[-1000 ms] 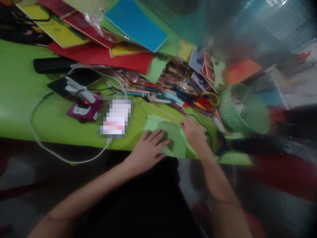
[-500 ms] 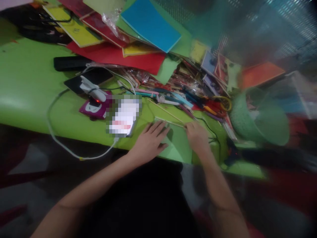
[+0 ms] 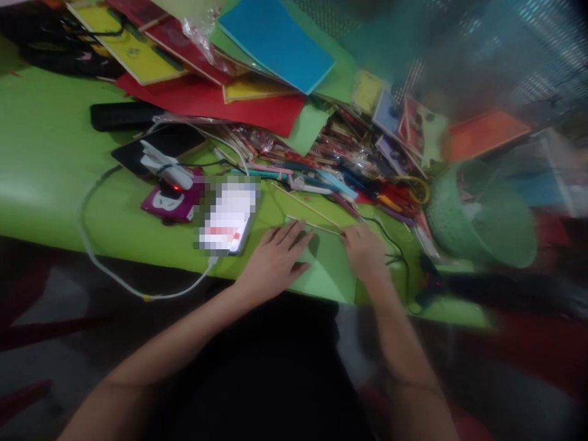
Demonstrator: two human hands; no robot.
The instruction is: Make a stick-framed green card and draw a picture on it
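A light green sheet of paper (image 3: 327,269) lies at the table's front edge, with a thin pale stick (image 3: 325,229) along its far edge. My left hand (image 3: 275,258) rests flat on the left part of the sheet, fingers spread, its fingertips by the stick. At the sheet's far right corner, my right hand (image 3: 366,252) has its fingers pinched on the stick's right end; the fingertips are partly hidden. Just beyond lies a second thin stick (image 3: 307,204), apart from the sheet.
Left of my hands are a lit phone (image 3: 229,214) on a white cable and a purple power socket (image 3: 172,205). Behind are pens, scissors (image 3: 416,191), sticks and coloured sheets like the blue one (image 3: 280,43). A green basket (image 3: 482,220) and a glue gun (image 3: 429,282) are right.
The view shifts slightly, so the phone and socket sit a little further left. The left fingers move very slightly along the sheet; the right hand keeps its pinch.
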